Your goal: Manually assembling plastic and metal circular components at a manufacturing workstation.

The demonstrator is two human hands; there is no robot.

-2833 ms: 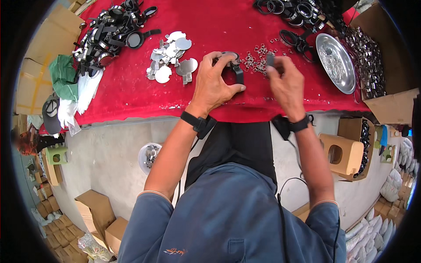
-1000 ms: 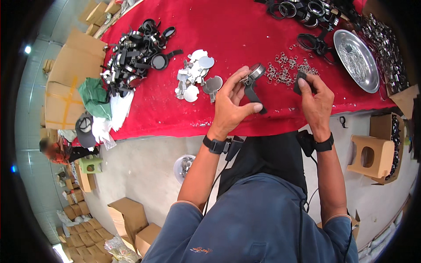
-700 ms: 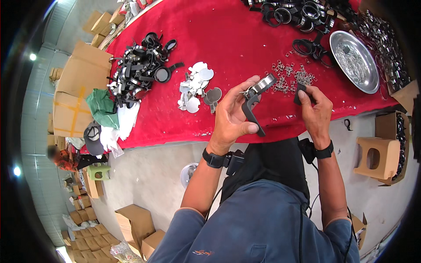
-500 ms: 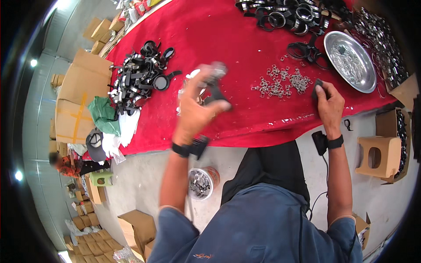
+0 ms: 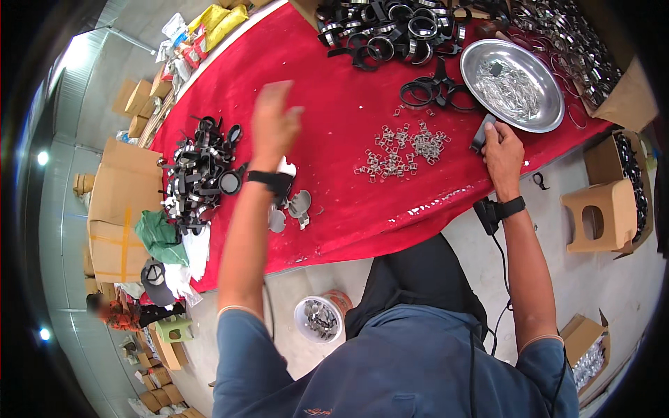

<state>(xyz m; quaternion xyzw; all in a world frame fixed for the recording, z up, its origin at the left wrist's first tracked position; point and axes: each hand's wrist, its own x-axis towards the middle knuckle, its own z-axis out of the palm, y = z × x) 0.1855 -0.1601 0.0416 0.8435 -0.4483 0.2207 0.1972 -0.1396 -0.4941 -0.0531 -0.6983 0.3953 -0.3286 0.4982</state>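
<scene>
My left hand (image 5: 274, 129) is over the red cloth to the right of a pile of black ring-shaped clamps with silver bands (image 5: 202, 174). It is blurred, its fingers stretched out, and nothing shows in it. Between thumb and fingers, my right hand (image 5: 503, 155) grips a small dark grey flat block (image 5: 482, 134), just below a silver oval tray (image 5: 472, 94) of thin metal pins. Left of that hand lies a heap of small metal clips (image 5: 425, 145). Thin round metal discs (image 5: 300, 203) lie below my left hand, partly behind its wrist.
More black clamps (image 5: 390, 31) are heaped at the far edge, and a box (image 5: 631, 94) of metal parts stands at far right. On the floor by my legs stands a white bucket (image 5: 301, 322) of metal pieces. A cardboard box (image 5: 115, 209) flanks the table's left; a person (image 5: 122, 311) is beyond.
My left hand has moved up and left and no longer holds the black clamp with its silver part. My right hand still grips the grey block. The whole view has shifted.
</scene>
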